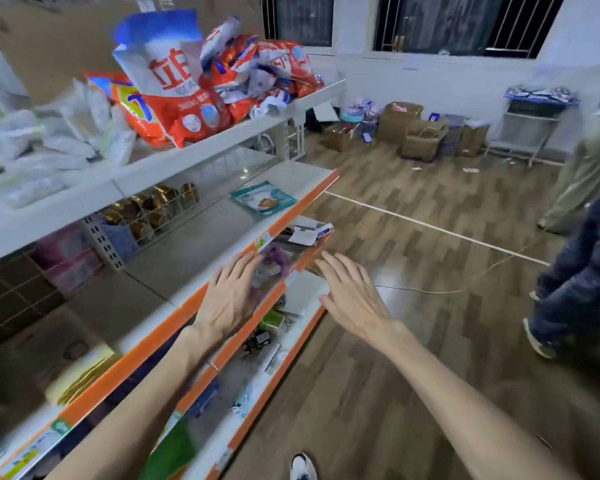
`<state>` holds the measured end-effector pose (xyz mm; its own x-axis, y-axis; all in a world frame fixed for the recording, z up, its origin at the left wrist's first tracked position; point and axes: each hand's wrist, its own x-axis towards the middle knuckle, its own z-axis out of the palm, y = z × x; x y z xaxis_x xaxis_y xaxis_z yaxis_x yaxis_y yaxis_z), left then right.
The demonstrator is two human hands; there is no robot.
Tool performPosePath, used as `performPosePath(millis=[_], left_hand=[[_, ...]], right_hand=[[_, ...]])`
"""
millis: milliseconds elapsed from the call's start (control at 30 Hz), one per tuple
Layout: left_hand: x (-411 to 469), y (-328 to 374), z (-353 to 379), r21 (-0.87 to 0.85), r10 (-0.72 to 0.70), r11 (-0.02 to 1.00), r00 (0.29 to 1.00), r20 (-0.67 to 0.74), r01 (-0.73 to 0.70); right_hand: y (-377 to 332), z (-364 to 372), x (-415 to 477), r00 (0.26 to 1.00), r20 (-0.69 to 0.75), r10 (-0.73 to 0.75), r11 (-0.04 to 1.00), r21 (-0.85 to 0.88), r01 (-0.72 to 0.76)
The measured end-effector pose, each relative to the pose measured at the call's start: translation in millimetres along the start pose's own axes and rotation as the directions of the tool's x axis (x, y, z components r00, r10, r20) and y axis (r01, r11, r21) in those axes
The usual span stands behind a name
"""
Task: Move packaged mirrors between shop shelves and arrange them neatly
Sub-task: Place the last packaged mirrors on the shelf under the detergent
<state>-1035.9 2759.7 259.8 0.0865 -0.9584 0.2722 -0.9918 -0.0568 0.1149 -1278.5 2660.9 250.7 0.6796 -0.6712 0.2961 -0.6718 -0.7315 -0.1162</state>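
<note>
My left hand (231,296) reaches forward with straight fingers over the orange front edge of the middle shelf (174,244), fingertips at a clear packet with purple contents (274,261) on the shelf below. Whether that packet is a mirror cannot be told through the blur. My right hand (352,296) hovers open to the right, beyond the shelf edge and above the floor, holding nothing. A teal flat packet (262,200) lies alone on the grey middle shelf, far end. Gold round items (153,209) sit in a wire basket at the back of that shelf.
The top shelf (222,140) carries red and blue detergent bags (201,88) and white packets. Lower shelves hold mixed small goods. Cardboard boxes (423,136) stand by the far wall. A person in dark trousers (582,271) stands at right on the wood floor. A cable (430,291) crosses the floor.
</note>
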Motion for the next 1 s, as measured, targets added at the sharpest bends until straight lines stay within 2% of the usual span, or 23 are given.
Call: performPosePath(millis=[167,333,433,733,900,1000], left_hand=[[97.4,22.6,48.4,-0.044,0.043,0.998,0.999,-0.021,-0.044],[199.5,46.8,55.4,-0.135,0.037,0.99,0.998,-0.059,-0.045],[254.3,46.4,66.5,-0.119,0.041,0.992,0.999,-0.017,-0.043],[347.4,26.7,106.4,-0.071,-0.105,0.992,0.994,0.032,0.107],[389.1,21.1,136.1,-0.077,-0.222,0.972,0.974,0.038,0.224],[413.5,13.9,147.1,-0.05,-0.303,0.951,0.952,0.041,0.305]], right_hand=[[82.5,12.4,48.3,0.999,-0.005,0.048,0.998,-0.034,-0.048],[154.6,4.4,117.1,0.999,0.023,0.021,0.998,-0.061,-0.02],[191.6,3.0,161.0,0.999,0.007,0.034,0.998,-0.058,-0.034],[260.4,47.9,258.9,0.997,0.054,-0.053,0.999,0.009,0.052],[295.8,86.2,322.9,0.984,0.068,-0.166,0.985,0.055,0.162],[319.7,96.4,364.1,0.955,0.077,-0.286,0.957,0.075,0.281]])
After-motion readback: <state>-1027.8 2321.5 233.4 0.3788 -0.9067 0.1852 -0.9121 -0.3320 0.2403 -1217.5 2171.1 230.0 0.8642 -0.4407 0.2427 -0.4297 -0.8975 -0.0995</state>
